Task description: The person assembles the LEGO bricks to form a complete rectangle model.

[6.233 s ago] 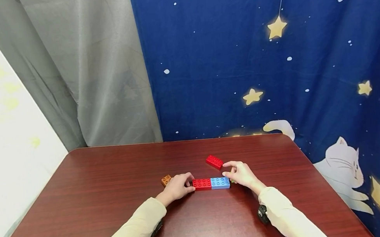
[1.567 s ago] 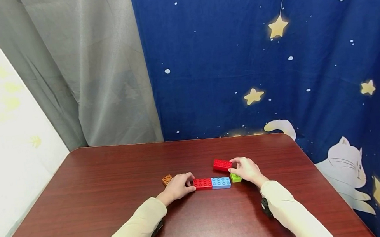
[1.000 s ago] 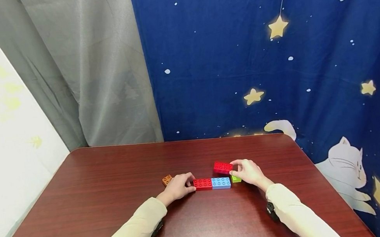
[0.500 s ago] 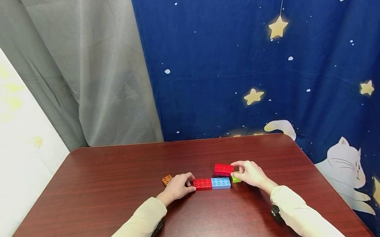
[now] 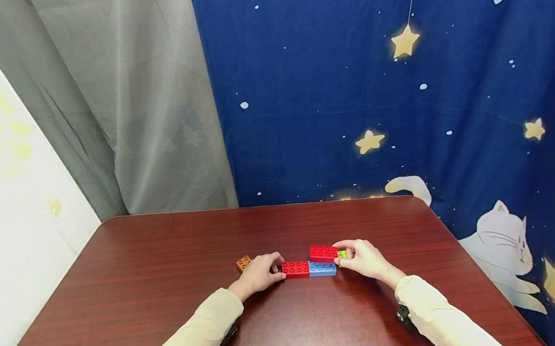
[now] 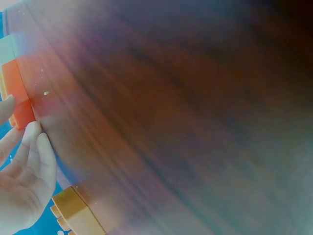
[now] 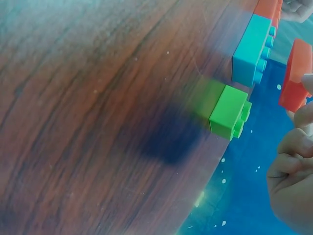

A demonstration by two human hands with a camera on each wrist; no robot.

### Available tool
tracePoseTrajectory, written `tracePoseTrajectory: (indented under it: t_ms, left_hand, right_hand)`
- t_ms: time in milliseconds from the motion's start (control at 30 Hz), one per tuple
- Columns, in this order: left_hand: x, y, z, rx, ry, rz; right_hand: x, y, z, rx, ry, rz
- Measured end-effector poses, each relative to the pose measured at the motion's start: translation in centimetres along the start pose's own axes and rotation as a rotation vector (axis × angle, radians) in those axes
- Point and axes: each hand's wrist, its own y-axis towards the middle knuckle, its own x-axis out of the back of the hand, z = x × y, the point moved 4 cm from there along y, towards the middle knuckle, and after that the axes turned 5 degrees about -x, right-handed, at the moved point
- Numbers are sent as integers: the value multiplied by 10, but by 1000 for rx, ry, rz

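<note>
- The bricks are smooth, glossy plastic with rounded studs; the counter (image 5: 133, 303) is dark reddish-brown with streaky wood grain and a soft shine.
- The lower red brick (image 5: 295, 269) and the blue brick (image 5: 323, 270) lie end to end on the counter, touching, both oblong.
- The raised red brick (image 5: 323, 252), an oblong with two rows of studs, is held above the blue brick; the right-wrist view shows a gap between them.
- The left hand (image 5: 260, 272) has thumb and fingers curved, pinching the left end of the lower red brick, tips parted just to its width.
- The right hand (image 5: 365, 259) pinches the right end of the raised red brick between thumb and fingers.
- The raised brick covers the blue brick's back studs in the head view.
- The green brick (image 7: 228, 112), short and blocky, stands just beside the blue one, partly behind the right hand from above.
- The orange brick (image 5: 243, 263) is partly hidden by the left hand and cut off in the left-wrist view, which is hazy.
- Bare wood stretches before the bricks, with a narrower band behind them reaching the rounded-cornered back edge, where the grey curtain (image 5: 167, 111) and blue curtain (image 5: 297, 79) hang.
</note>
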Motion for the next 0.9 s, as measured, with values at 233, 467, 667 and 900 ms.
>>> tracePoseTrajectory:
  t_ms: [233, 467, 667, 900]
  left_hand:
    - [0, 1, 0, -1, 3, 0]
    - [0, 0, 0, 8, -5, 5]
    - [0, 0, 0, 5, -2, 3]
    - [0, 0, -1, 1, -3, 2]
  right_hand:
    - [-6, -3, 6, 48, 30, 45]
    - [-16, -2, 10, 74, 25, 57]
    - [-24, 1, 13, 83, -2, 70]
    - [-29, 3, 14, 83, -28, 61]
